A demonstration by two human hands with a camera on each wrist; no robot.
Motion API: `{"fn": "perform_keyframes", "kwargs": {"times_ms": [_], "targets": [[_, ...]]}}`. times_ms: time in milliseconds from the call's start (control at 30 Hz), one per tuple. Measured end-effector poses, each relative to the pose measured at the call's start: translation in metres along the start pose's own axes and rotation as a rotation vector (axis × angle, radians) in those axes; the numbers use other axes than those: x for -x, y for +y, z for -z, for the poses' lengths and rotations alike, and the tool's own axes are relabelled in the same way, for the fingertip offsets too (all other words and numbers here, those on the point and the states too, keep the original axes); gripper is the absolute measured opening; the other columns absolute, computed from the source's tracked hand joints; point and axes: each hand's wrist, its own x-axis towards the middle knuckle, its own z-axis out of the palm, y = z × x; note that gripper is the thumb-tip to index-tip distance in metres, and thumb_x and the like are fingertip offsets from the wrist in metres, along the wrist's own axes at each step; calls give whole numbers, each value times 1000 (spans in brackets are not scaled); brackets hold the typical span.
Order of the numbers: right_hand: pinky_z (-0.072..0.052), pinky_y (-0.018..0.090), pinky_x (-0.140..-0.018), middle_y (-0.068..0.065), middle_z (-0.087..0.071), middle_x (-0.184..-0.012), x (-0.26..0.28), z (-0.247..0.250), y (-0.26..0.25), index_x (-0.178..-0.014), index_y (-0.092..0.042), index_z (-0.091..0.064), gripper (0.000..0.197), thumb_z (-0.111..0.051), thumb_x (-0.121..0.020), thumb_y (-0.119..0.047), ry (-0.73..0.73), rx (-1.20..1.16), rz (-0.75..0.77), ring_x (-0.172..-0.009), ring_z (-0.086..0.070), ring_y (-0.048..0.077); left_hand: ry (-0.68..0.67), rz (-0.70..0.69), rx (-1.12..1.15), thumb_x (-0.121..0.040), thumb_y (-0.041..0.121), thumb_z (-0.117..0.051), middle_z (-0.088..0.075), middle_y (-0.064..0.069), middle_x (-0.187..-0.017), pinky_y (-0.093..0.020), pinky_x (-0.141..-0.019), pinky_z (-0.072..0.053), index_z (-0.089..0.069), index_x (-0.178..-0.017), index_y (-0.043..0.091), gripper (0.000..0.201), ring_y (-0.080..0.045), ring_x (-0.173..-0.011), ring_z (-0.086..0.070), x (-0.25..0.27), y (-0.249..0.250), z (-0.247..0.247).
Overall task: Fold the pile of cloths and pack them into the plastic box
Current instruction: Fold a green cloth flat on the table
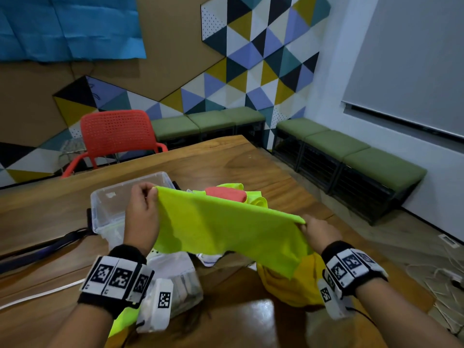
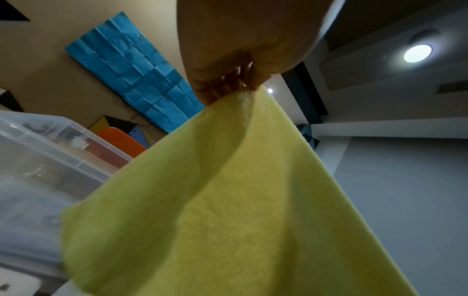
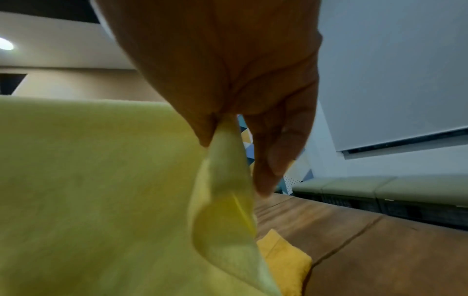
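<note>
The left hand (image 1: 142,214) and right hand (image 1: 316,234) are each pinching a top corner of a lime-green cloth (image 1: 226,229), holding it stretched above the wooden counter (image 1: 226,159). It is hanging in front of the clear plastic box (image 1: 110,207), above a yellow cloth (image 1: 288,285).

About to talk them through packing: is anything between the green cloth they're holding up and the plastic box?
Nothing visible. The plastic box sits open, no lid, just behind the left hand, which with the right hand pinches the green cloth beside it.
</note>
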Motion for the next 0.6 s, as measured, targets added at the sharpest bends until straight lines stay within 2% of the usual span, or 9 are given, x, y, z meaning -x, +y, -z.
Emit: {"fn": "perform_keyframes", "kwargs": {"times_ms": [100,167,233,267,333,433,467,533,600], "targets": [[-49,36,-79,15,-63,-112,5,-14,8,-114,-13,-54,23,-40,-98,-22,-153,-1,11,-97,-63,31,-14,74,-20,-100,12,-37,-46,-1,-84,-26,-65,-28,-43,-100,10,7,-17,-79,-41,8,-15,-2],[-47,33,-83,12,-59,-124,13,-37,14,-124,-13,-54,31,-51,-95,-25,-387,14,99,-108,-59,27,-13,164,-66,-100,12,-37,-48,-9,-94,-26,-74,-30,-46,-106,4,14,-18,-89,-43,19,-35,3],[-44,32,-89,7,-57,-130,29,-60,15,-125,-10,-58,38,-56,-92,-30,-642,63,114,-118,-53,24,-9,259,-132,-100,11,-38,-53,-19,-101,-33,-78,-34,-47,-112,-4,21,-25,-94,-48,31,-60,10],[-45,34,-92,8,-58,-129,34,-70,16,-122,-8,-60,38,-57,-92,-31,-683,56,89,-118,-53,24,-8,301,-164,-99,11,-38,-55,-24,-105,-37,-82,-36,-47,-113,-5,23,-31,-98,-51,36,-72,14],[-46,32,-89,10,-62,-121,40,-90,18,-118,-6,-63,34,-56,-92,-27,-620,-4,34,-115,-56,25,-20,353,-211,-99,10,-39,-55,-30,-110,-42,-87,-39,-47,-113,-6,23,-38,-104,-53,42,-88,20],[-45,30,-73,14,-63,-100,45,-117,14,-103,-6,-65,24,-59,-89,-24,-472,-182,-40,-105,-62,30,-26,364,-230,-98,7,-40,-55,-32,-110,-43,-88,-39,-47,-113,-9,23,-41,-105,-52,46,-95,22],[-45,30,-73,16,-65,-103,45,-126,11,-106,-5,-63,28,-61,-87,-25,-421,-259,-61,-105,-61,31,-23,358,-231,-98,7,-40,-54,-33,-110,-42,-88,-39,-48,-113,-10,24,-40,-104,-52,46,-95,22],[-46,32,-86,15,-61,-120,47,-139,5,-123,-7,-53,43,-63,-86,-27,-340,-358,-120,-113,-57,29,-25,352,-232,-98,7,-40,-54,-33,-110,-42,-88,-38,-48,-113,-11,24,-40,-104,-52,47,-94,20],[-44,33,-95,12,-55,-131,50,-146,-2,-131,-10,-46,54,-65,-85,-30,-335,-425,-170,-121,-52,27,-38,353,-228,-98,8,-41,-55,-32,-111,-43,-89,-39,-48,-113,-10,25,-40,-105,-52,47,-95,19]]}}
